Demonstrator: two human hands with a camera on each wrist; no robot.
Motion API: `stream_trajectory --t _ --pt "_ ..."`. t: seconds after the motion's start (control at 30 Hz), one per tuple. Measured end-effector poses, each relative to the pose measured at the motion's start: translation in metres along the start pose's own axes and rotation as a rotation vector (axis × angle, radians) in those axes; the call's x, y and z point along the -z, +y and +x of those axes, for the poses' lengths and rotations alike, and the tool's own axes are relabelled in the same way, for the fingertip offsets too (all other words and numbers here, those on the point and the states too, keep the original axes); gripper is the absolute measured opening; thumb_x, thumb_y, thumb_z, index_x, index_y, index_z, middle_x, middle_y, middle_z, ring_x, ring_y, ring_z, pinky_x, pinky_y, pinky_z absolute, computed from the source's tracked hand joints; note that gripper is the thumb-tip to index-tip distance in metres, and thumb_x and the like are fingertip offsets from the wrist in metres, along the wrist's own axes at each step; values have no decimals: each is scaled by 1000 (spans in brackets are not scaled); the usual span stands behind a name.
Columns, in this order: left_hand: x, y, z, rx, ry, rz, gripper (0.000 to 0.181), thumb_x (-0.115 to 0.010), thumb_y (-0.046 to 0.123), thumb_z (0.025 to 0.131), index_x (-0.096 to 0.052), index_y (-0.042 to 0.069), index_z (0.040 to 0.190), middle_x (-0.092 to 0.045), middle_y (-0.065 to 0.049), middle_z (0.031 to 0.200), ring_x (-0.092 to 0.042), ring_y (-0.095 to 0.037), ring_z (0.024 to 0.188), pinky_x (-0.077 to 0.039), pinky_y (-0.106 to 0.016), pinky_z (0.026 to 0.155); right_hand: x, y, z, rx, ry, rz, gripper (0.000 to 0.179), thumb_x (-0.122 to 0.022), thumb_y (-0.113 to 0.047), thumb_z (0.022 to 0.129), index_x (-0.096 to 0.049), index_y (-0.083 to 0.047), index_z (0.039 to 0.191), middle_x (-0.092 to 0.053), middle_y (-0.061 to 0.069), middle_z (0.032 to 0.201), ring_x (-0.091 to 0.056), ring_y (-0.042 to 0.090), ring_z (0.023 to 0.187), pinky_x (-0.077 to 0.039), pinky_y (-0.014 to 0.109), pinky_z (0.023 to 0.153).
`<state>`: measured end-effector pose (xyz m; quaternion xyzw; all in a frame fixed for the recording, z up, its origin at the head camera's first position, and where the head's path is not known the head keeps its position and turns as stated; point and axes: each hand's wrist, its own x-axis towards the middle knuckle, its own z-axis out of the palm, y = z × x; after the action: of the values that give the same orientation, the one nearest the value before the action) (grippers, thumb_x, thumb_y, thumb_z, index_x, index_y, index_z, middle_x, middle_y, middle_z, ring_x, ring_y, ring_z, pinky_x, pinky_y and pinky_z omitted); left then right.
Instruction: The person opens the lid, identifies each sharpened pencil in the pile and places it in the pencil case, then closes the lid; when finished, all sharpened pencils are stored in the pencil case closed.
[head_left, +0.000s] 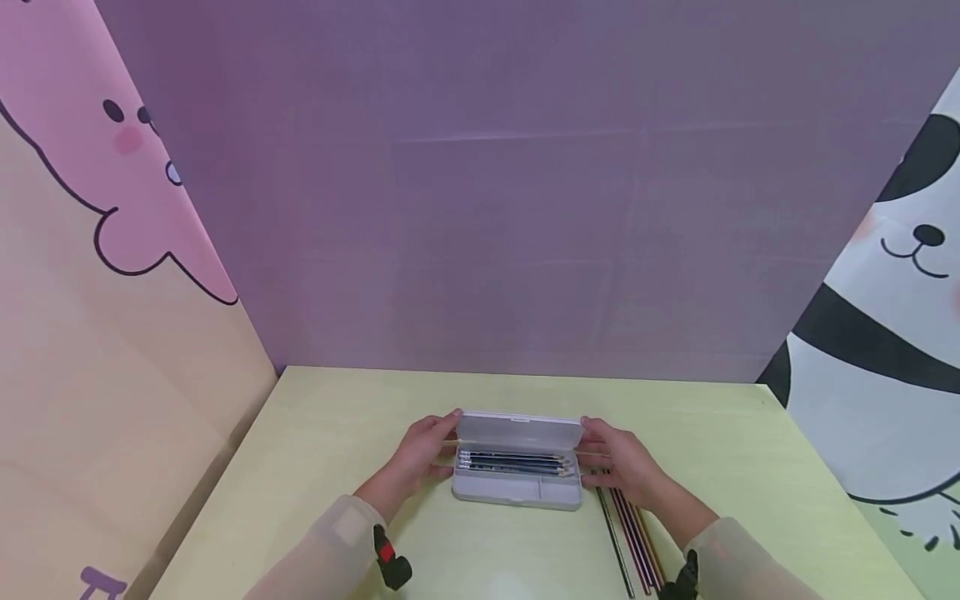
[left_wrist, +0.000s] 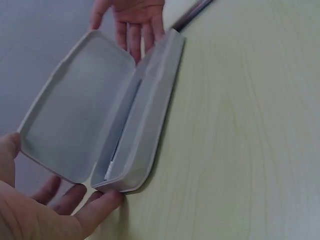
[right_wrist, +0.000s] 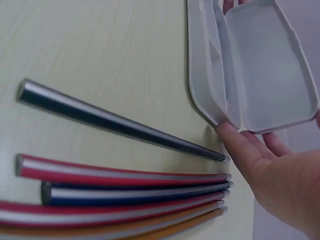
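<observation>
A pale grey plastic pencil case (head_left: 495,493) lies on the table with its lid (head_left: 517,432) raised. Inside are several dark pencils (head_left: 513,463), side by side in the rear compartment. My left hand (head_left: 415,458) holds the left end, thumb at the lid's edge and fingers against the end of the base. At the opposite end, my right hand (head_left: 626,460) grips likewise, with its thumb at the lid's corner. The right wrist view shows its fingers (right_wrist: 237,145) touching the base near the hinge.
Right of the case, several pencils lie loose on the table (head_left: 300,467): a dark green pencil (right_wrist: 115,120) apart, then a red pencil (right_wrist: 120,175), a blue pencil (right_wrist: 130,194) and orange ones beside them. Behind the table stands a purple wall (head_left: 517,208).
</observation>
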<state>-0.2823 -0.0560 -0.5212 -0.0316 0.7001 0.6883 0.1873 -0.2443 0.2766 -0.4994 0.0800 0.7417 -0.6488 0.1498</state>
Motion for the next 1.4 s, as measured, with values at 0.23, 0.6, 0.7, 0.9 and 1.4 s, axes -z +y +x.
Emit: stream_trajectory --t 0.23,0.6,0.7,0.9,1.4 --pt "7 2 -8 90 -67 -31 79 -67 58 94 -53 -2 142 -55 -27 140 -55 -44 132 -56 -63 94 5 -7 -13 -30 -54 -53 72 -54 -50 103 -47 11 142 -56 33 140 -66 41 118 -61 51 91" --pt "24 -8 -22 6 -240 45 63 -70 25 98 -48 -7 148 -58 -24 145 -55 -42 135 -49 -60 108 17 4 -23 30 -241 -75 66 -57 -27 105 -35 16 150 -47 34 149 -57 41 132 -55 52 103" --pt "24 -9 -26 -38 -260 128 66 -74 19 95 -47 -7 149 -56 -24 147 -57 -39 134 -51 -57 107 19 11 -25 56 -249 -92 69 -63 -20 102 -32 16 151 -44 35 151 -60 34 128 -56 50 102" --pt "24 -9 -31 -204 -248 426 66 -77 17 91 -51 -6 146 -57 -23 146 -57 -40 133 -50 -56 108 15 17 -27 207 -241 -295 71 -75 -16 94 -40 14 149 -42 37 152 -55 46 132 -60 41 94" --pt "20 -15 -23 -337 -187 813 82 -84 42 84 -51 9 151 -52 -11 154 -43 -35 147 -38 -53 119 13 7 -25 354 -270 -677 83 -86 -23 84 -45 7 149 -49 32 149 -52 51 133 -54 57 99"
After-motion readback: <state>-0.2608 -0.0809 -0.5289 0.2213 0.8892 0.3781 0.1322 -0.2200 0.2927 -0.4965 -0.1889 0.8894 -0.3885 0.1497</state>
